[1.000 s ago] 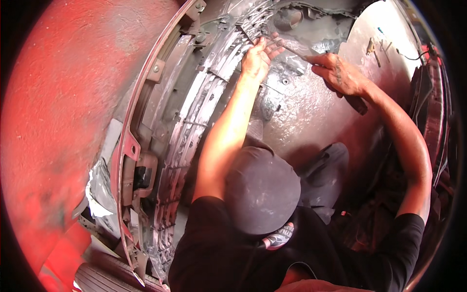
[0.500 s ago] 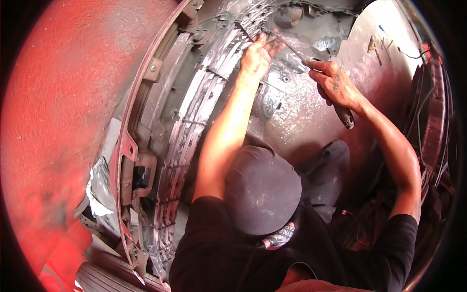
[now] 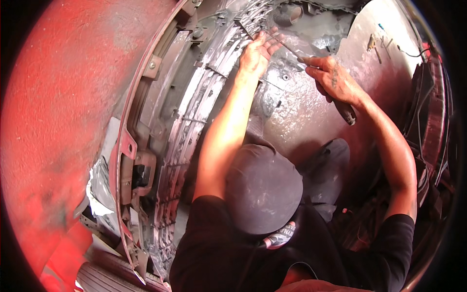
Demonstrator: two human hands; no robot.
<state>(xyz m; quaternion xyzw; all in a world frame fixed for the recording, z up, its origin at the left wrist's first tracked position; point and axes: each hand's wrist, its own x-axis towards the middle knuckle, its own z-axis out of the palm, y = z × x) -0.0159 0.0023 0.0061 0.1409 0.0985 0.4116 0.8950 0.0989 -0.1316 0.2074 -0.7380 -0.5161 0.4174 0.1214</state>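
My left hand (image 3: 254, 57) is at the upper middle, beside a car bumper's slatted grille (image 3: 199, 92). Between its thumb and fingers is a thin dark strip (image 3: 246, 30), its far end against the slats; the other fingers are partly spread. Farther right, my right hand (image 3: 335, 80) is wrapped round the dark handle (image 3: 346, 113) of a tool with a long thin metal shaft (image 3: 291, 50), forefinger stretched along it. The shaft slants up and left toward my left fingertips. Where its tip meets the work is too small to make out.
A red painted surface (image 3: 73, 97) lies left of the bumper's curved edge (image 3: 127, 107). A few small tools (image 3: 372, 43) lie on a pale sheet at the upper right. Wires and dark parts (image 3: 428, 112) run along the right side. My knees are bent in the middle.
My right hand and its tool have shifted slightly left and up. The left hand has moved only a little, still at the grille with the strip.
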